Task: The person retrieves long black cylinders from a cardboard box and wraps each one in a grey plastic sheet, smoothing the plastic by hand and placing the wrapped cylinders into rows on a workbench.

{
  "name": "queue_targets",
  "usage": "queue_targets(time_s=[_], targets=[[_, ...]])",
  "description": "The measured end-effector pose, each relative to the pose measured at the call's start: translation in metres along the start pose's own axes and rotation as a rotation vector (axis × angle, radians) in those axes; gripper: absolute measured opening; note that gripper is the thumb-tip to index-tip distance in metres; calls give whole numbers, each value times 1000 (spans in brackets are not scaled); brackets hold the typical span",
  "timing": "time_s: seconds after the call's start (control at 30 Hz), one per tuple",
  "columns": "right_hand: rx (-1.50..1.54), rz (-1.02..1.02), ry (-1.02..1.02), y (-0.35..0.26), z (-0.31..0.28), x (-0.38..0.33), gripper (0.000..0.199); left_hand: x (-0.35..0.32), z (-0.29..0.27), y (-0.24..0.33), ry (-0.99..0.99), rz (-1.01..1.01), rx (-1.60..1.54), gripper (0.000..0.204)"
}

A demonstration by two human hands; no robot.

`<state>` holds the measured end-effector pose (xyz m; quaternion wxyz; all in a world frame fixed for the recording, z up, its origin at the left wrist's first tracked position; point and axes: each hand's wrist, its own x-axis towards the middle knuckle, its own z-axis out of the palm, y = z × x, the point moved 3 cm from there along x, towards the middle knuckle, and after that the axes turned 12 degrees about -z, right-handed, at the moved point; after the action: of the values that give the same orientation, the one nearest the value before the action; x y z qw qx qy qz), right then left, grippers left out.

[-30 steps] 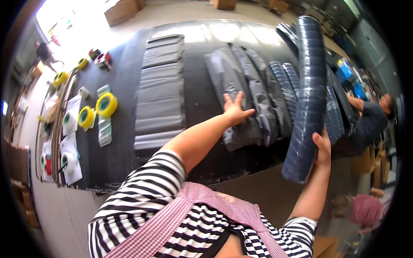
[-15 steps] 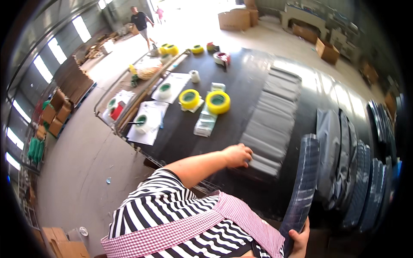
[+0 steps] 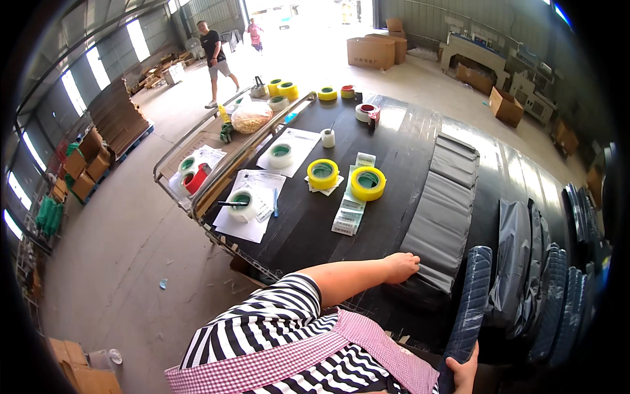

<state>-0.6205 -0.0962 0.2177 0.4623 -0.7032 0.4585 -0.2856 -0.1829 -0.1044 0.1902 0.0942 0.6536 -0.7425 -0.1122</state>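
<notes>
Right hand [image 3: 464, 371] holds the blue roll [image 3: 472, 295] low, beside the table [image 3: 298, 246]; left hand [image 3: 401, 268] sits curled at the grey sheeting [image 3: 441, 213], grip unclear. Padded and slick-looking, the roll probably wants holding round its middle.

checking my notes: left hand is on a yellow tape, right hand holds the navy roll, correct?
Wrong place for the left hand: the head view shows it at the near end of the grey plastic. The right hand does hold the navy roll.
</notes>
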Motion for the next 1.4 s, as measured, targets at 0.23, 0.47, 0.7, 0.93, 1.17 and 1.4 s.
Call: queue_targets(time_s=[0.23, 0.47, 0.7, 0.93, 1.17, 1.4], targets=[[-155, 4, 65, -7, 4, -7, 107, 9, -12, 2, -62, -89, -133, 22], [127, 53, 22, -23, 14, 1, 104, 4, 1, -12, 19, -192, -320, 15], [430, -98, -94, -108, 76, -38, 115, 11, -9, 8, 171, -299, -355, 18], [232, 13, -127, -69, 98, -73, 109, 17, 14, -24, 24, -336, -707, 29], [-2, 65, -124, -78, 97, -96, 104, 5, -2, -32, 12, -401, -799, 27], [-221, 105, -93, -106, 86, -112, 100, 5, -35, -6, 496, -116, -808, 12]])
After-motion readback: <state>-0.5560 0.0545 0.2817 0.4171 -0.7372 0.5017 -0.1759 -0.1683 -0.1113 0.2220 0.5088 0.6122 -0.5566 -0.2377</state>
